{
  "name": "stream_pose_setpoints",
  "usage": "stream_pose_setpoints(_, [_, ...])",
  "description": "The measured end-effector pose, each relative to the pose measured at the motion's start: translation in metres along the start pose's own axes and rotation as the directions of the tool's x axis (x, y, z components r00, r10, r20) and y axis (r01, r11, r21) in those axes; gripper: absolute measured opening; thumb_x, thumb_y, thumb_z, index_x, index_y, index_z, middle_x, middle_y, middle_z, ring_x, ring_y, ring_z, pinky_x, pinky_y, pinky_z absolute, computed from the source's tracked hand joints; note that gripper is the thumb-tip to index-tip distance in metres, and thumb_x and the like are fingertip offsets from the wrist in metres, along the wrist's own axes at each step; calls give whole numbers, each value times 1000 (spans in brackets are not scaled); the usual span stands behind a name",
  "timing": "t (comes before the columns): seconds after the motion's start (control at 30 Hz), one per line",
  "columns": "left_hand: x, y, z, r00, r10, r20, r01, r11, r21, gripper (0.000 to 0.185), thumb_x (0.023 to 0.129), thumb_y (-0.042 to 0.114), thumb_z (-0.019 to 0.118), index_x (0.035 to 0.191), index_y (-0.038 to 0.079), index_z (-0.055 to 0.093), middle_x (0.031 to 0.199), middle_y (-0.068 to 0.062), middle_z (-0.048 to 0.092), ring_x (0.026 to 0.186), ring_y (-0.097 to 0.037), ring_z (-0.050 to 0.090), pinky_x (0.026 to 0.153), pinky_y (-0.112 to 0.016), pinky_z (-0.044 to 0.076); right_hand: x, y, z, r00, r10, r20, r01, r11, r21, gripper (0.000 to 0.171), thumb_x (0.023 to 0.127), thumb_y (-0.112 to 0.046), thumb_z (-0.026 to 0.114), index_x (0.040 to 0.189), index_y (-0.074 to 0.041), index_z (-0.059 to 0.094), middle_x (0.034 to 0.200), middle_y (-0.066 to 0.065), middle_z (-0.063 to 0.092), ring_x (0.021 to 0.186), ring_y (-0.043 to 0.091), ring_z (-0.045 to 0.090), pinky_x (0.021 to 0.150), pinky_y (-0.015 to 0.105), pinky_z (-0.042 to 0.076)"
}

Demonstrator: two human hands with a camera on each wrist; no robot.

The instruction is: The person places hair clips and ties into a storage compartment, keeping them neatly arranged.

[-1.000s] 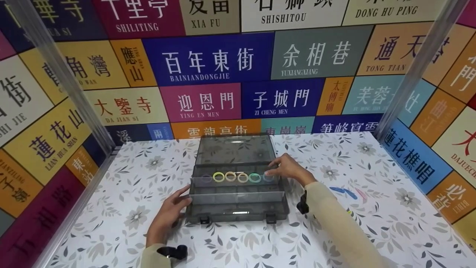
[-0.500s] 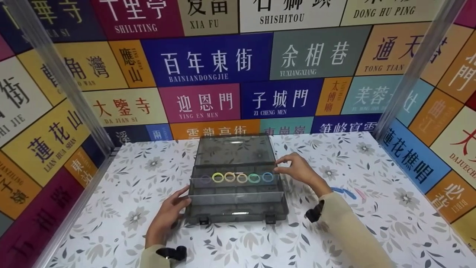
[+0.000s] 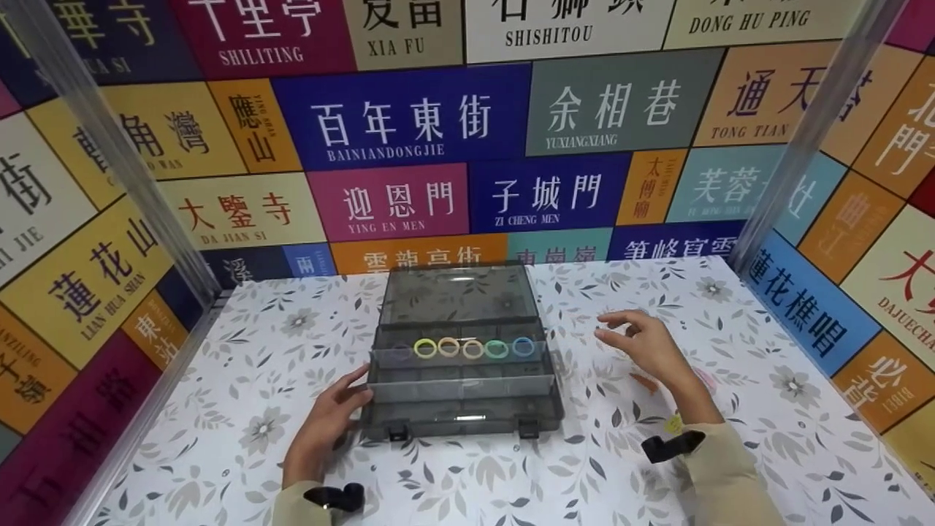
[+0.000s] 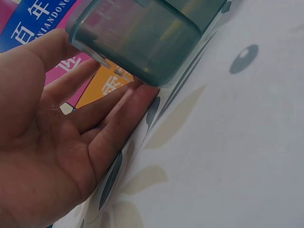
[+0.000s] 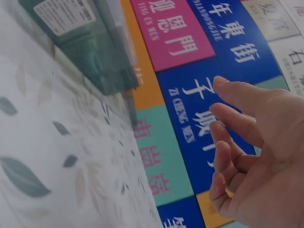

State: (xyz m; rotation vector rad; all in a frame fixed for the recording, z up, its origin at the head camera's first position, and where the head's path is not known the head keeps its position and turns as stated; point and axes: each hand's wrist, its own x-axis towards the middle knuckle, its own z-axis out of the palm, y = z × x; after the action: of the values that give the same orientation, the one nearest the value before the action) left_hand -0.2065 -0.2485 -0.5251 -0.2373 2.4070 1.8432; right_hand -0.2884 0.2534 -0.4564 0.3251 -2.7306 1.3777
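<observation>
The left hand rests with straight fingers against the near left corner of the smoky grey transparent plastic organiser box, steadying it on the leaf-patterned white worktop; the left wrist view shows the fingertips tucked beside the box's rounded corner. The right hand hovers over the worktop to the right of the box, fingers loosely spread, holding nothing. Inside the box, with its lid laid back flat, a row of small coloured rings, purple, yellow, orange, green and blue, sits in the far compartment, the nearer compartments look bare. To do this well, I judge the left hand should keep a light, even press so the box does not slide, while the right comes in from above rather than dragging across the dividers. Compared with half a second ago, the right hand has left the box's right edge by the blue ring and drawn back to the right; the left has stayed put.
</observation>
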Motion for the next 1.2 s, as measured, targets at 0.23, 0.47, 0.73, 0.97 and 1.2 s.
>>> stream_pose_setpoints(0.23, [0, 0, 2, 1000, -7, -13, 7, 1000, 3, 54, 99, 25, 63, 150, 26, 48, 148, -18, 53, 133, -35, 54, 97, -52, 53, -14, 14, -31, 995, 46, -90, -50, 998, -45, 50, 95, -45, 67, 131, -10, 66, 123, 16, 62, 89, 15, 52, 64, 24, 47])
stream_pose_setpoints(0.47, [-1, 1, 2, 1000, -28, -10, 28, 999, 16, 54, 100, 26, 62, 152, 26, 46, 151, -21, 50, 136, -38, 52, 99, -56, 51, -25, 45, -54, 982, 127, -143, -136, 989, -54, 55, 96, -48, 64, 135, -10, 63, 127, 16, 59, 89, 9, 51, 66, 22, 47])
stream_pose_setpoints(0.73, [-2, 1, 0, 1000, -17, -2, 17, 1000, 24, 54, 100, 26, 61, 152, 27, 45, 155, -20, 44, 139, -40, 48, 103, -58, 48, -30, 78, -68, 944, 298, -140, -302, 953, -2, 66, 94, -55, 62, 143, -11, 55, 139, 18, 52, 116, 26, 52, 82, 28, 50])
stream_pose_setpoints(0.97, [-2, 0, 1, 1000, -13, -2, 13, 999, 35, 54, 100, 27, 62, 152, 26, 46, 154, -20, 46, 139, -41, 48, 105, -60, 47, -39, 100, -77, 914, 395, -96, -395, 918, 27, 75, 92, -56, 65, 147, -9, 50, 148, 21, 45, 126, 33, 48, 80, 21, 48])
stream_pose_setpoints(1.2, [-1, 1, 0, 1000, -19, -1, 19, 999, 30, 55, 100, 27, 62, 152, 26, 46, 154, -20, 46, 139, -41, 48, 103, -59, 48, -44, 117, -82, 904, 426, -41, -424, 904, 53, 78, 91, -55, 67, 146, -3, 49, 150, 26, 42, 136, 41, 40, 102, 45, 42])
